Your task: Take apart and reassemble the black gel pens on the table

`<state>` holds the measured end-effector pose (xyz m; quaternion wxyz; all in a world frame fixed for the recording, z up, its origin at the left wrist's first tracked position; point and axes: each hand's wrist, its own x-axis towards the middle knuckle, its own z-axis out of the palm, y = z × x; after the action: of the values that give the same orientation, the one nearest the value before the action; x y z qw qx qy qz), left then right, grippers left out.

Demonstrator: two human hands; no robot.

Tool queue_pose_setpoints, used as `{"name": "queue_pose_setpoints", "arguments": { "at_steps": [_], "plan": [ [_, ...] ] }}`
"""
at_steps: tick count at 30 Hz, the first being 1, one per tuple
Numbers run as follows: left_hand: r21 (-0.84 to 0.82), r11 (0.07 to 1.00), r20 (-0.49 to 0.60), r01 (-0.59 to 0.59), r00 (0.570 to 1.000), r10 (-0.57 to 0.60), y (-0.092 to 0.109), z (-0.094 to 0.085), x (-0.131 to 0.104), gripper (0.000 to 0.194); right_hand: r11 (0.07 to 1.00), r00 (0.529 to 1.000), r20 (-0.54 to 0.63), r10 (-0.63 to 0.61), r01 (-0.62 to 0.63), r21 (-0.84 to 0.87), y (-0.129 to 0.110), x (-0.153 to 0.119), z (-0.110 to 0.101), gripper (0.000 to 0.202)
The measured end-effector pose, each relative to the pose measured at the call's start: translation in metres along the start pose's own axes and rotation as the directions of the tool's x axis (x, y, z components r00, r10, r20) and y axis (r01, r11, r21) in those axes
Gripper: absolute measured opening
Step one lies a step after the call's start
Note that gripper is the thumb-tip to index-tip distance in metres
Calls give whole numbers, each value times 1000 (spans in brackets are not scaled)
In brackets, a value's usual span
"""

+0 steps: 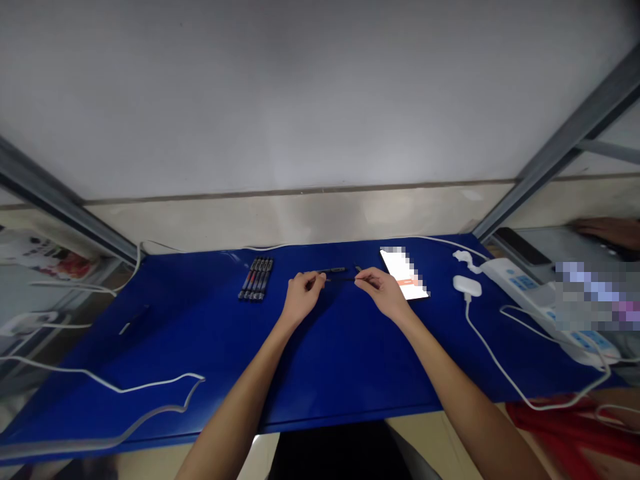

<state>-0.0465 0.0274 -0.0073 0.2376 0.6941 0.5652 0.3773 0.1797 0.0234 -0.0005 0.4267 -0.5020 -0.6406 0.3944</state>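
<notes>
Over the middle of the blue table, my left hand point(303, 293) is closed in a pinch on a slim dark pen part, mostly hidden by the fingers. Facing it, my right hand point(383, 292) pinches a thin dark rod point(346, 279) like a pen refill, its tip pointing towards the left hand. A small gap seems to separate the two pieces. Just behind the hands lies a dark pen point(337, 270). A small dark piece point(357, 267) shows by the right fingertips. Several pens point(256, 279) lie side by side in a row left of my left hand.
A phone point(400, 267) with a lit screen lies by my right hand. Further right are a white earbud case point(467, 287) on a cable and a white power strip point(545, 303). White cables cross the table's left side. Another person's hand point(607, 230) is at far right.
</notes>
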Motion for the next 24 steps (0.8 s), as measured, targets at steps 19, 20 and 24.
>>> {"name": "queue_pose_setpoints", "arguments": {
  "at_steps": [19,20,24],
  "plan": [
    [-251,963,63,101,994,-88,5,1,-1,42,997,999,-13,52,-52,-52,-5,-3,-1,39],
    [-244,964,67,104,994,-90,5,1,-1,42,997,999,-19,49,-50,-60,-6,-3,-1,39],
    [-219,965,73,145,989,-132,4,2,-1,42,1000,999,-40,19,-19,-12,-6,-2,0,22]
  ]
}}
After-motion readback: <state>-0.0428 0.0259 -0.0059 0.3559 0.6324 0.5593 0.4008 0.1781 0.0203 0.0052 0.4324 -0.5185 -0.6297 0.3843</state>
